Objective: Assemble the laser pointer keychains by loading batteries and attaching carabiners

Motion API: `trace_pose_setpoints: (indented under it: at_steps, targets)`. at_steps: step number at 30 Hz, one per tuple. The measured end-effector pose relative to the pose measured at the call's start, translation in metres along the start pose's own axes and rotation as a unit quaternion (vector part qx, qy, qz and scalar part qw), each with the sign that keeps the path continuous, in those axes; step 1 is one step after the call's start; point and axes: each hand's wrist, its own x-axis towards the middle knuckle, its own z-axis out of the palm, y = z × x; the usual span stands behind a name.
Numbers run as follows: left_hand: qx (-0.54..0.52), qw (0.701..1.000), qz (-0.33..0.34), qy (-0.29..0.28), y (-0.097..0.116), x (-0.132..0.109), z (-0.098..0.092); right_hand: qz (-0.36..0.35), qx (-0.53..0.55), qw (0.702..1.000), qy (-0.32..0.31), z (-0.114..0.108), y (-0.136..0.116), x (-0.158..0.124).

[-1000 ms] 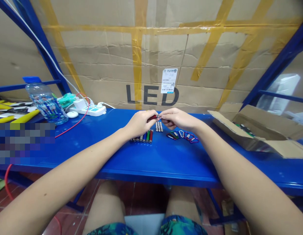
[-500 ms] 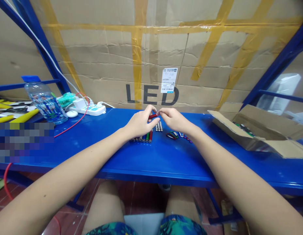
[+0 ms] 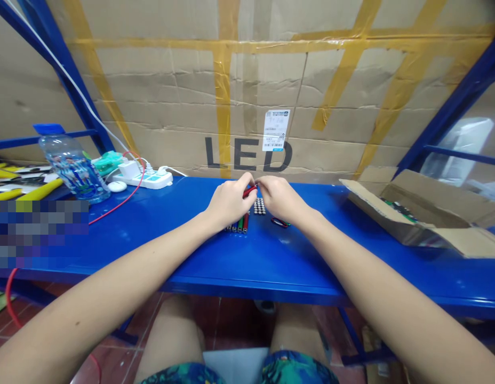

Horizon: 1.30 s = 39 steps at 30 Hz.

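Observation:
My left hand [image 3: 232,198] is closed around a slim red metal tube [image 3: 249,190], which slants up to the right. At the tube's right end, the fingers of my right hand [image 3: 277,195] are pinched together; whatever they grip is hidden. Below my left hand lies a row of similar metal tubes [image 3: 240,224], green and red ones among them, partly covered by the hand. Small round silver pieces [image 3: 259,207], like button cells, stand in tidy rows between my hands. Under my right wrist lie coloured carabiner clips [image 3: 279,222], mostly covered.
An open cardboard box [image 3: 415,224] stands on the right of the blue table [image 3: 263,266]. To the left are a plastic bottle [image 3: 73,165], a white power strip [image 3: 151,178], a red cable [image 3: 123,201] and yellow-handled tools [image 3: 39,189]. A large carton [image 3: 171,96] rises behind.
My right hand has shifted slightly left and turned inward against the tube's end, covering more of the clips. My left hand has come down a little over the row of tubes.

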Motion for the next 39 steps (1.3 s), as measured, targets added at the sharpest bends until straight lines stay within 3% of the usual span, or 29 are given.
trace_pose_setpoints:
  at_steps: [10, 16, 22, 25, 28, 34, 39]
  targets:
    - [-0.029, 0.999, -0.034, 0.0, -0.016, 0.005, 0.003, 0.005, 0.029, 0.999, 0.015, 0.003, 0.01, 0.001]
    - [-0.131, 0.99, -0.045, 0.024, -0.034, 0.012, -0.004, 0.081, 0.101, 0.991, 0.029, -0.005, 0.029, 0.006]
    - [-0.157, 0.986, -0.043, 0.045, -0.038, 0.013, -0.004, 0.166, 0.308, 0.936, -0.031, -0.007, 0.033, 0.009]
    - [-0.166, 0.984, -0.039, 0.051, -0.038, 0.012, -0.003, 0.187, 0.361, 0.913, -0.048, -0.009, 0.03, 0.009]
    - [-0.181, 0.982, -0.024, 0.051, -0.036, 0.011, -0.004, 0.175, 0.39, 0.901, -0.071, -0.013, 0.027, 0.007]
    - [-0.227, 0.972, 0.052, 0.016, -0.027, 0.009, -0.004, 0.085, 0.417, 0.896, -0.125, -0.021, 0.02, 0.001]
    - [-0.277, 0.958, 0.078, -0.002, -0.019, 0.007, -0.002, 0.095, 0.473, 0.858, -0.176, -0.02, 0.021, 0.0]
